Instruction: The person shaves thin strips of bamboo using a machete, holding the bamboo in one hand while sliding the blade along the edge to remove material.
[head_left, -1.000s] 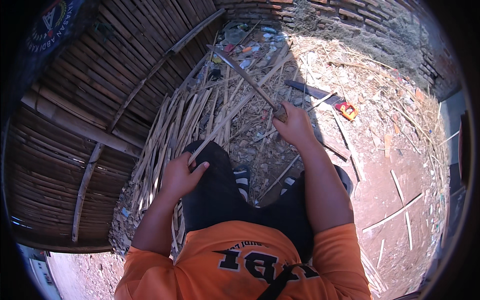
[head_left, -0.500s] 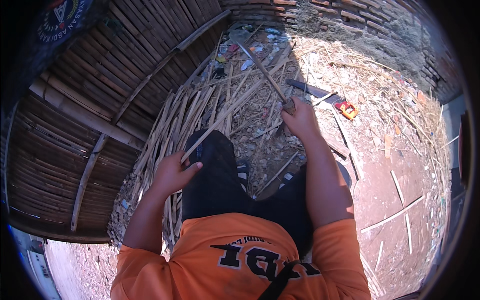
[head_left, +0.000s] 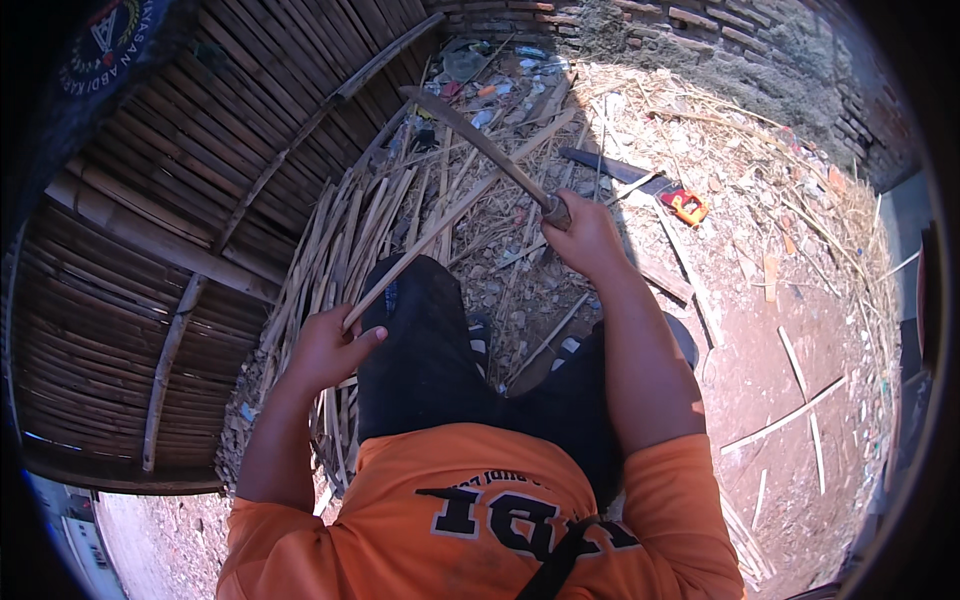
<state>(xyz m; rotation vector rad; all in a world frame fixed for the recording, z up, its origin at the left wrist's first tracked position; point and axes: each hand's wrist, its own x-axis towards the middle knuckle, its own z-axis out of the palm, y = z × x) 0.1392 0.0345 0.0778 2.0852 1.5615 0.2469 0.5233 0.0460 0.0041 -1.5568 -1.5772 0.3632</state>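
Observation:
My right hand [head_left: 585,240] is closed round the handle of a machete [head_left: 480,142], whose long blade points up and to the left with a hooked tip. The blade crosses over a long bamboo strip [head_left: 430,237]; whether they touch I cannot tell. My left hand [head_left: 335,343] grips the near end of that strip beside my left knee. The strip slants away over the knee toward the far middle of the ground.
A pile of bamboo strips [head_left: 335,235] lies on the left beside a slatted bamboo wall [head_left: 270,110]. A handsaw with an orange and red handle [head_left: 688,208] lies on the shavings at the right. A brick wall [head_left: 690,30] stands behind. Loose strips [head_left: 785,415] lie on the right.
The machete has swung left, its blade now over the bamboo strip. My right hand has shifted slightly left, and my left hand slightly left and down with the strip.

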